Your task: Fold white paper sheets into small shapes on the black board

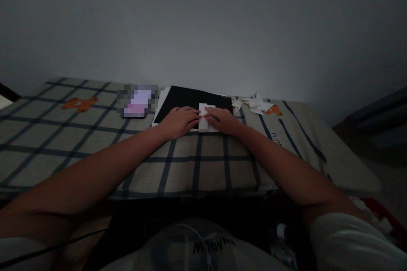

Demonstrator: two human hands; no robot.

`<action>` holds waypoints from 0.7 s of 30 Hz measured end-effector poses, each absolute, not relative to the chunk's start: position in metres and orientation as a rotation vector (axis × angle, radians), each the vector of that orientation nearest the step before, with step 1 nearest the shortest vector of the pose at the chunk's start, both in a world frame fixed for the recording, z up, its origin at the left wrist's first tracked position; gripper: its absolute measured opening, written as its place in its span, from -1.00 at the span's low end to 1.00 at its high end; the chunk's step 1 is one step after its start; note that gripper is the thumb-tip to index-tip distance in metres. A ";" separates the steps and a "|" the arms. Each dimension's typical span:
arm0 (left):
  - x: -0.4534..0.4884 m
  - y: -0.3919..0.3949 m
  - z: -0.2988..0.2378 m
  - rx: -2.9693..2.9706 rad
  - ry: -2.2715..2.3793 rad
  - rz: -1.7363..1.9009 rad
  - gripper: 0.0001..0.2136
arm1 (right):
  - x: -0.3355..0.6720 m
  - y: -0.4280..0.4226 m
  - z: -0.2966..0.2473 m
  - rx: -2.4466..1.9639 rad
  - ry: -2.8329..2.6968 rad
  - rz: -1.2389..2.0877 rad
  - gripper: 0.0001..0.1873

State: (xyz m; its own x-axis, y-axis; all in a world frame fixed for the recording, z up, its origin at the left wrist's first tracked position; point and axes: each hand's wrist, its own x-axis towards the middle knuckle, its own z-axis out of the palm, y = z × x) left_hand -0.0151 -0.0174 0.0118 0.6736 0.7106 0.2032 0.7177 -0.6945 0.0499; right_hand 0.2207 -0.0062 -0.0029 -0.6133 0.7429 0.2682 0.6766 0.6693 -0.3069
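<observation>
A small folded white paper (204, 115) lies on the near edge of a black board (193, 99). My left hand (179, 120) rests beside it on the left, fingers bent, fingertips pressing on the paper's left edge. My right hand (222, 120) lies on the paper's right side, fingers flat and pressing it down. Both hands meet over the paper. The light is dim.
The board sits on a checked cloth (197, 161) with orange bear prints, covering a table against a plain wall. A pile of folded white paper pieces (252, 103) lies to the right of the board. A blurred-out object (137, 100) lies to its left.
</observation>
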 end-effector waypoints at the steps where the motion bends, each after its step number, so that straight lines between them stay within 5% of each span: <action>1: -0.015 -0.017 0.012 -2.838 -1.214 -0.319 -0.61 | 0.221 -0.005 -0.004 -1.114 -2.504 0.257 -0.58; 21: -0.001 -0.019 0.023 -2.795 -1.162 -0.296 -0.66 | 0.226 -0.003 -0.010 -1.040 -2.505 0.260 -0.56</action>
